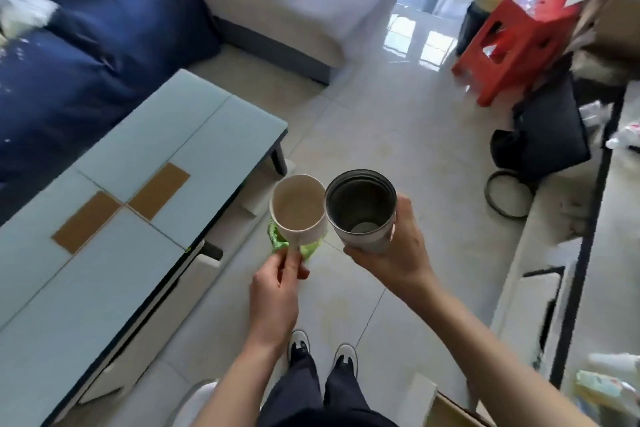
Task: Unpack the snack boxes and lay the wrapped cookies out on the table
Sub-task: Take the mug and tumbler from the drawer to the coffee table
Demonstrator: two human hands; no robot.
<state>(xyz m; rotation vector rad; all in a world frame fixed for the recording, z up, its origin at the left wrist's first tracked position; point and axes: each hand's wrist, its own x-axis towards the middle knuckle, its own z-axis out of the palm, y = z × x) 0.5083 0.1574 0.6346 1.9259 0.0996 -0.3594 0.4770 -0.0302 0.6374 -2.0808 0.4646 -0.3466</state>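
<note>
I stand on the tiled floor beside a low pale-blue table. My left hand pinches the handle of a white mug and also holds a crumpled green wrapper or cloth under it. My right hand is wrapped around a steel tumbler with no lid; its inside looks empty. Mug and tumbler touch side by side above the floor, just off the table's right edge. No snack boxes or wrapped cookies are in sight.
Two brown tape patches mark the table top. A dark blue sofa lies behind the table, with a grey ottoman carrying a yellow bowl. A red stool, black bag and shelves stand right. A cardboard box sits near my feet.
</note>
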